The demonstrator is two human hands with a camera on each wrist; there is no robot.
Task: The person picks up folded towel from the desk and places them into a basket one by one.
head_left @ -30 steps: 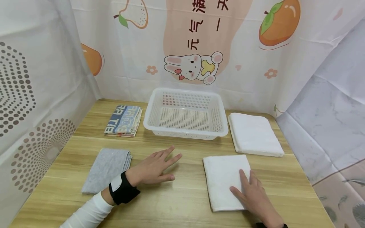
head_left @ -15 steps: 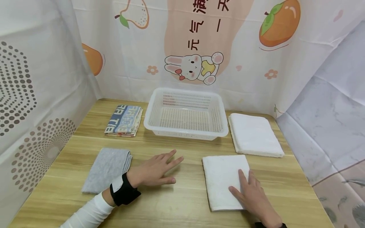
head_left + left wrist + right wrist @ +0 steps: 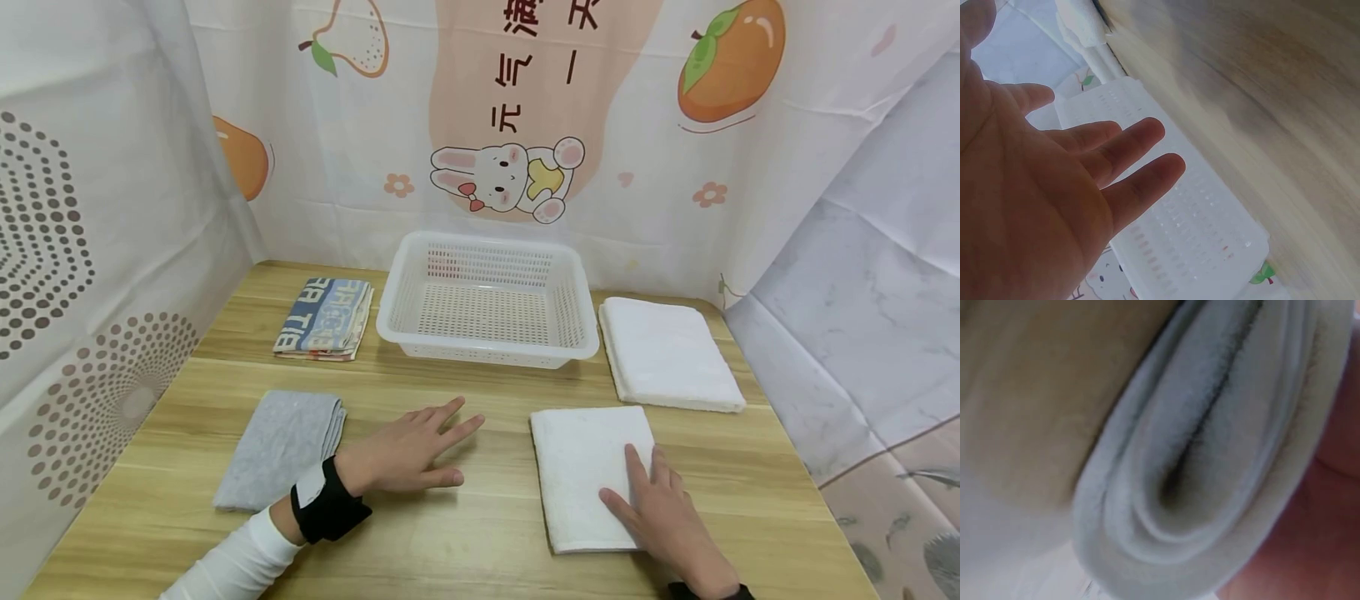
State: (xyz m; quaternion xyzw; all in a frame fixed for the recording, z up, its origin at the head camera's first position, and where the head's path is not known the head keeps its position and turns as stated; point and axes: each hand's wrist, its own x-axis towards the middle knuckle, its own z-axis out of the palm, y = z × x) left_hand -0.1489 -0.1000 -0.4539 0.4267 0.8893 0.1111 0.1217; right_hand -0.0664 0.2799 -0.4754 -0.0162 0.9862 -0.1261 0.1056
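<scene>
Lying on the wooden table (image 3: 465, 546) toward its near right side, the folded white towel (image 3: 585, 475) looks soft and thick, roughly squared. My right hand (image 3: 667, 512) rests on its right edge, fingers extended, without gripping. My left hand (image 3: 405, 450) is spread and holds nothing. Sideways on the curtain (image 3: 622, 142), I read "元气". Only my right wrist view shows the towel's rounded, nested folds; only the left shows my palm.

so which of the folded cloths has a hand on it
The front white towel, which lies under the right hand; no hand is on the rear white towel, grey cloth or blue lettered cloth.
</scene>
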